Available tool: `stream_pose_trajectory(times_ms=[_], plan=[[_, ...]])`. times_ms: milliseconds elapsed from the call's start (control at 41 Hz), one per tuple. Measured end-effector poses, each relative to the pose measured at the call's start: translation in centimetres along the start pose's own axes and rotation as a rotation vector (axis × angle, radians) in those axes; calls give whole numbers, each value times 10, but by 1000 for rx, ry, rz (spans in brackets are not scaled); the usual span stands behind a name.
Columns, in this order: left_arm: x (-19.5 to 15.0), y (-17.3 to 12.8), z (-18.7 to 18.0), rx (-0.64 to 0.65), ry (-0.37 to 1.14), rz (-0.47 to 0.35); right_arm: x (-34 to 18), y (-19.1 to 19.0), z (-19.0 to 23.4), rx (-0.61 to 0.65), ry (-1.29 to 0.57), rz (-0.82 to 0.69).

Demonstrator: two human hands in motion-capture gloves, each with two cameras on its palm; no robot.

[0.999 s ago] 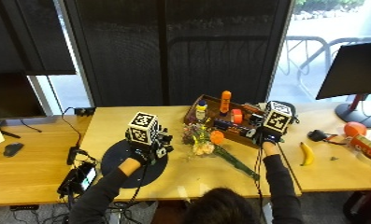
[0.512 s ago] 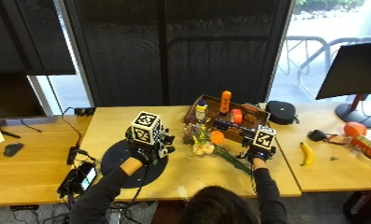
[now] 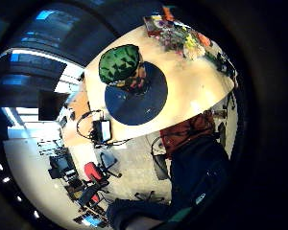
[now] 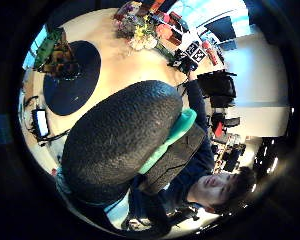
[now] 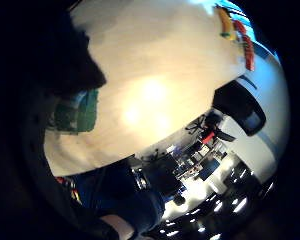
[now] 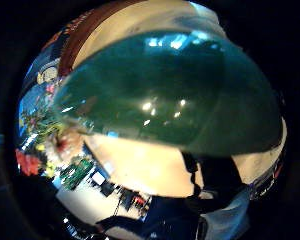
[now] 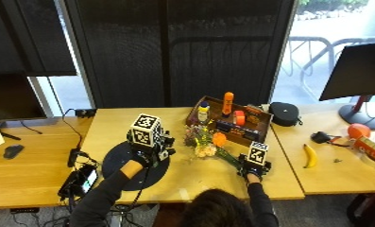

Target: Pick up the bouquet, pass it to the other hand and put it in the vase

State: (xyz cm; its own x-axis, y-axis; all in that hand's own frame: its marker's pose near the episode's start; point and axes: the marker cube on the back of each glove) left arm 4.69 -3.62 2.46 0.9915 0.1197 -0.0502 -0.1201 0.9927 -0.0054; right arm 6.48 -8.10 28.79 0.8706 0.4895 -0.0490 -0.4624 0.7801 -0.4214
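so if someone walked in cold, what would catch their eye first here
Probably the bouquet, lying on the table in front of the brown tray of bottles, its stems running toward the right hand. Next, the left hand over the round dark mat, where a green patterned vase stands. A banana lies on the next table to the right.

The bouquet (image 7: pixel 207 142) mixes orange, pink and yellow blooms on green stems. A dark blue round mat (image 7: pixel 119 165) lies on the pale wooden table (image 7: pixel 111 127). Far right, a brown tray (image 7: pixel 250 137).
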Motion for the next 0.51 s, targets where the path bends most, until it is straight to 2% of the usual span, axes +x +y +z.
stream_pose_trajectory(times_ms=[73, 244, 512], plan=[[1, 1, 1, -5, 5, 2, -4, 1, 4, 43, -14, 11], [3, 4, 5, -15, -1, 17, -4, 3, 15, 195, -72, 155], [-9, -2, 15, -52, 27, -13, -11, -21, 12, 520, -372, 34]])
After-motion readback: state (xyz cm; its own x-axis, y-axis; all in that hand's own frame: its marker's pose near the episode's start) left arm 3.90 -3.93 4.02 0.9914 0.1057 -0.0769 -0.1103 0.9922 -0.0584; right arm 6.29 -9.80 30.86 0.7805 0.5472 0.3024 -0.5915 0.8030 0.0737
